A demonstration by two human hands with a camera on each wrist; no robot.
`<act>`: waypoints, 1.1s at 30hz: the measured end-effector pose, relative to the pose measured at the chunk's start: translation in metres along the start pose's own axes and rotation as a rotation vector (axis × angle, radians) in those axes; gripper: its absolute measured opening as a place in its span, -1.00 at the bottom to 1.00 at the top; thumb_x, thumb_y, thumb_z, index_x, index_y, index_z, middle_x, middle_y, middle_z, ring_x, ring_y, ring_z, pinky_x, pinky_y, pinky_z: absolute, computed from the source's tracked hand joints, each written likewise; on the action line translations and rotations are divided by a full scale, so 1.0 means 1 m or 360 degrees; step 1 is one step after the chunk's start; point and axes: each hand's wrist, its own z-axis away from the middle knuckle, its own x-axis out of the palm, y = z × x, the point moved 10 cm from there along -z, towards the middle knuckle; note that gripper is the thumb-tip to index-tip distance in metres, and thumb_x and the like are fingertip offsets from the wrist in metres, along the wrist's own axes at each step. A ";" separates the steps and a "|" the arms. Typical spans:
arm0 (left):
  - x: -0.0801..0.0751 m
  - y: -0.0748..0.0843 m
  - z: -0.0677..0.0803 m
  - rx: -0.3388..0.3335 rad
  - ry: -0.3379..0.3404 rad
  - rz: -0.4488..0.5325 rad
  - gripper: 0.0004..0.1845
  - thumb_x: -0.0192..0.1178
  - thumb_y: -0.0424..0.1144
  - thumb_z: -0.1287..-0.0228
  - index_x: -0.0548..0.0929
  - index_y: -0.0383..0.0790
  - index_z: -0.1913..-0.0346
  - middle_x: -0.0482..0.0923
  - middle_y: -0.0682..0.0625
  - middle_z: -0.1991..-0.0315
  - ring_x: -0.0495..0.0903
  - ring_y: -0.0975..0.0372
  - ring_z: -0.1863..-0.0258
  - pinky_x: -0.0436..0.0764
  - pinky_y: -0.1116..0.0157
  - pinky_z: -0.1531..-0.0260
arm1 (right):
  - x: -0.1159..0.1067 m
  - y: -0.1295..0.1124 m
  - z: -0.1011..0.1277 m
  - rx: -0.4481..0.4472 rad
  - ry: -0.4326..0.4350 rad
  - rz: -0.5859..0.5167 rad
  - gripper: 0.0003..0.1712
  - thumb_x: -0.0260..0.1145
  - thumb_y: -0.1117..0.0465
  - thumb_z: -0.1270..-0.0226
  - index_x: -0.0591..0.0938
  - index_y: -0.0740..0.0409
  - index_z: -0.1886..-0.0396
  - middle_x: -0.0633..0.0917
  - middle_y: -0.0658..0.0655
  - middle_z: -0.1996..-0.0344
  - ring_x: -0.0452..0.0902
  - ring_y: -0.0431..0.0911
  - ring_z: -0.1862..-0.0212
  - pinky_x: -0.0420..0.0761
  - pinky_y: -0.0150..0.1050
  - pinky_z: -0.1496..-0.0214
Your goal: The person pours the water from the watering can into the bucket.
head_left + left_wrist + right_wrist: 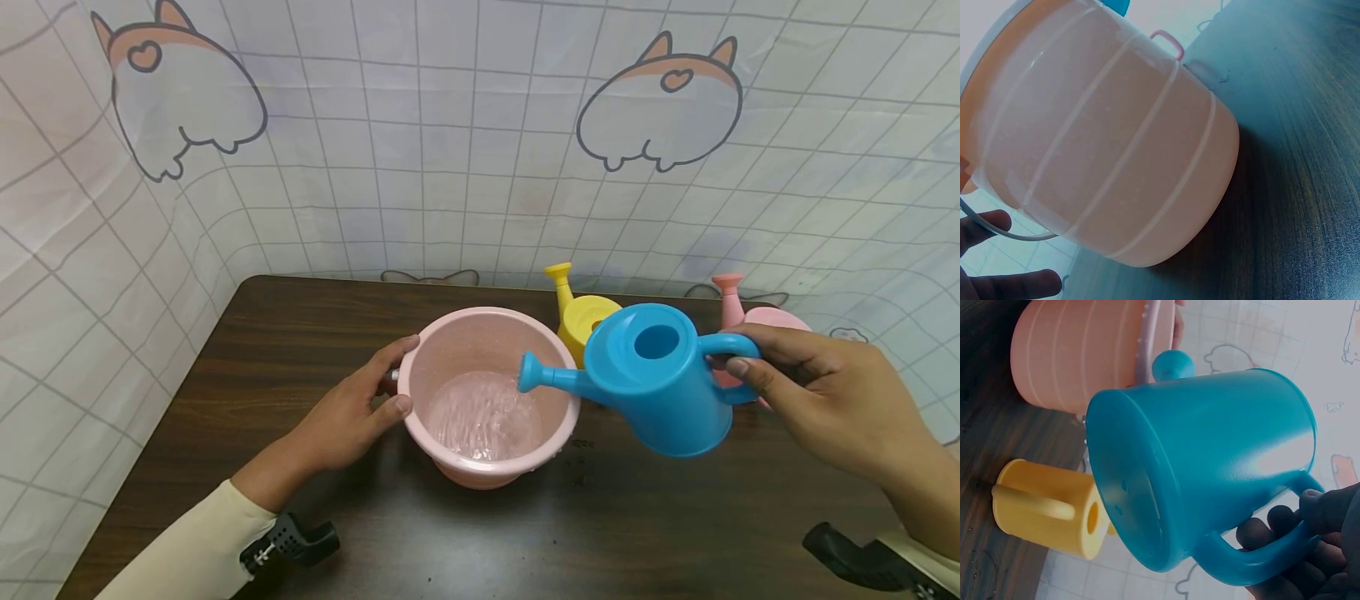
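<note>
Cream sleeves [187, 550] with black wrist mounts [296, 542] at lower edge of head view. Right hand [847, 408]: grasping the loop handle of a blue watering can [675, 417], fingers curled round it. Can is held up off the counter [300, 333], right of a pink bucket [480, 346]; spout points left, its sprinkler head [529, 372] inside the bucket's outline as seen from above. Droplets on the can's underside, right wrist view. Bucket stands upright on the counter, rippled water [480, 421] in the bottom. Left hand [333, 429]: not clenched; thumb and forefinger rest at the bucket's left rim, other fingers extended near the wire handle [1019, 237]. Yellow watering can [576, 333] stands behind the blue one; pink watering can [780, 317] farther right, partly hidden by the right hand. Grid-patterned cloth [450, 167] behind, printed with animal outlines.
</note>
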 end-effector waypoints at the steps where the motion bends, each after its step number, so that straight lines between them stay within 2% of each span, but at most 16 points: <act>1: 0.000 0.000 0.000 0.0001 -0.0001 -0.0001 -0.28 0.05 0.13 -0.55 0.05 0.21 -0.63 0.47 -0.10 -0.30 0.66 0.07 -0.05 0.59 -0.14 0.05 | 0.000 0.000 0.000 0.0001 0.0003 -0.0005 -0.60 0.47 0.51 -0.22 0.76 0.21 -0.06 0.75 -0.35 0.33 0.64 -0.51 0.31 0.50 -0.54 0.41; 12: 0.000 0.000 0.000 -0.0014 -0.0006 -0.0009 -0.29 0.05 0.13 -0.55 0.05 0.20 -0.63 0.47 -0.11 -0.31 0.66 0.06 -0.05 0.59 -0.15 0.06 | -0.001 -0.005 -0.001 -0.0038 -0.0001 -0.0012 -0.57 0.47 0.53 -0.19 0.76 0.18 -0.05 0.79 -0.23 0.35 0.66 -0.47 0.34 0.51 -0.53 0.41; 33: 0.000 -0.001 0.000 -0.0020 -0.0001 -0.0003 -0.28 0.07 0.11 -0.54 0.05 0.22 -0.63 0.47 -0.09 -0.30 0.66 0.12 -0.05 0.59 -0.14 0.06 | -0.001 -0.001 -0.002 -0.0017 -0.0004 0.0041 -0.58 0.47 0.51 -0.20 0.75 0.25 -0.08 0.70 -0.45 0.30 0.61 -0.56 0.30 0.50 -0.56 0.40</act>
